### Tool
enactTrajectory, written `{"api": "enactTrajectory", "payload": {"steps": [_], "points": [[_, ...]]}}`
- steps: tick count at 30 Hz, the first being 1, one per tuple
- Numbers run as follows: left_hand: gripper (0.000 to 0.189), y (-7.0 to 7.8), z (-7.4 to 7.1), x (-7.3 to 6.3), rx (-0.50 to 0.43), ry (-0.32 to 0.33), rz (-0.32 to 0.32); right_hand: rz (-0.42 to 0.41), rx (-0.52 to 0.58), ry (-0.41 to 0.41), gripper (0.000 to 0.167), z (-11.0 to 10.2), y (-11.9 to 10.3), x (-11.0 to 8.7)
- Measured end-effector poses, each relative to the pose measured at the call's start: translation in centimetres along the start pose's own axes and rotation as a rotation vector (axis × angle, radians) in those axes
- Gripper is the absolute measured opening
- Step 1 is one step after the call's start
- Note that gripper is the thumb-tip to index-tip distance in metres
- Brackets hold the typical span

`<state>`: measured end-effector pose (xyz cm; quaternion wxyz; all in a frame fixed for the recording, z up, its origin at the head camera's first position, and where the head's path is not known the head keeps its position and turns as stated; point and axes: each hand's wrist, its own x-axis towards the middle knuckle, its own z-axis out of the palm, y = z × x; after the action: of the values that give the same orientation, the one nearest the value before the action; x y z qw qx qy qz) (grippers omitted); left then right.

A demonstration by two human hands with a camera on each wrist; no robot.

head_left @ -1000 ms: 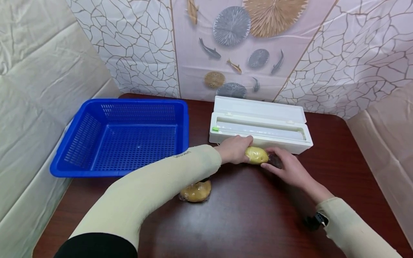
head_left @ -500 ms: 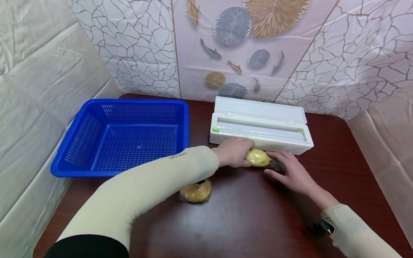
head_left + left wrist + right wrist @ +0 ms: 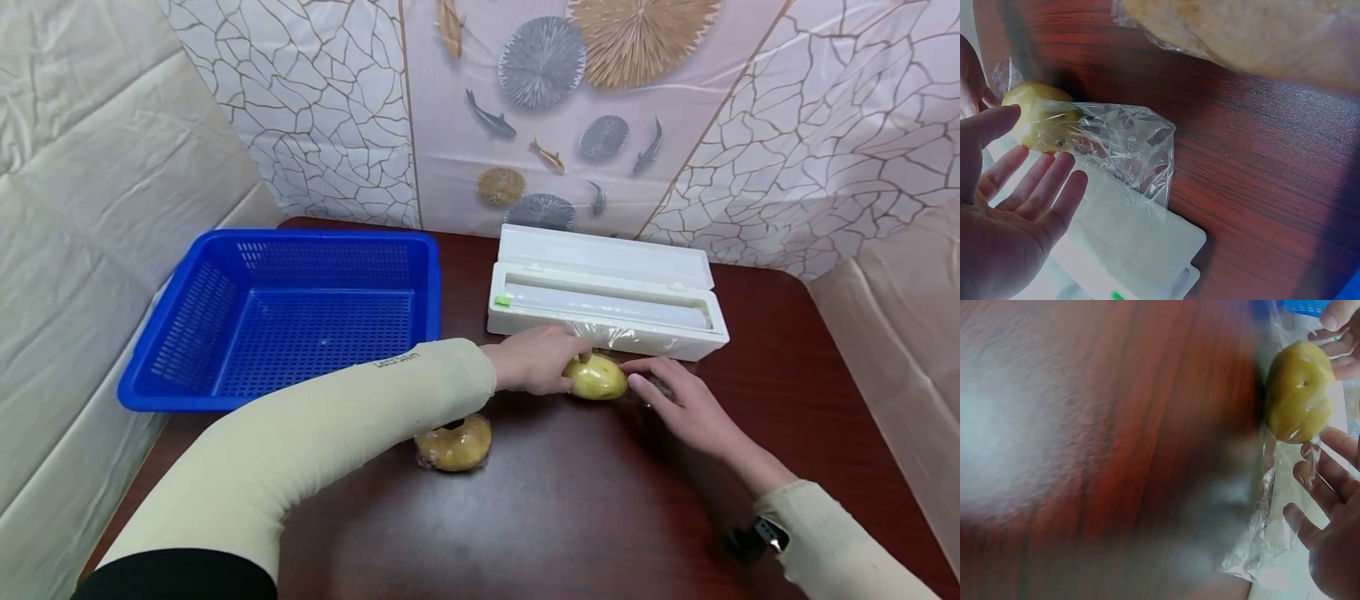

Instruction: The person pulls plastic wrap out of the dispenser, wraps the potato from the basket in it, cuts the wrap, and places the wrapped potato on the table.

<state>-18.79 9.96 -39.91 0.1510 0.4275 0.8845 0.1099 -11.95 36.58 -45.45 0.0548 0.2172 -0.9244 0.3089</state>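
Observation:
A yellow potato in clear plastic wrap lies in front of the white wrap box. My left hand holds its left end, the thumb on one side and fingers on the other. At the opposite end my right hand pinches the loose wrap with thumb and forefinger close together; its other fingers stay loosely spread. Film trails from both ends of the potato. Beneath my left forearm, a golden-brown rounded thing sits wrapped in clear film, its upper part overlapped by the wrist strap.
The box's lid is raised, and a roll of wrap lies inside. A blue plastic basket stands at the back left of the dark red-brown table. Patterned cloth hangs behind.
The potato has come slightly nearer the table's front and away from the box, both hands moving with it. My right thumb and forefinger have drawn together at the wrap.

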Motion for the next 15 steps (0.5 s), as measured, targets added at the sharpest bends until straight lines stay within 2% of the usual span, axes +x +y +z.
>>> {"api": "enactTrajectory", "payload": {"steps": [7, 15], "points": [[0.030, 0.0, -0.1, -0.2, 0.016, -0.003, 0.016, -0.039, 0.031, 0.033, 0.014, -0.3, -0.1, 1.1], [0.029, 0.2, 0.0, -0.4, 0.025, -0.001, 0.036, 0.038, 0.044, -0.008, 0.011, -0.5, -0.4, 1.5]]}}
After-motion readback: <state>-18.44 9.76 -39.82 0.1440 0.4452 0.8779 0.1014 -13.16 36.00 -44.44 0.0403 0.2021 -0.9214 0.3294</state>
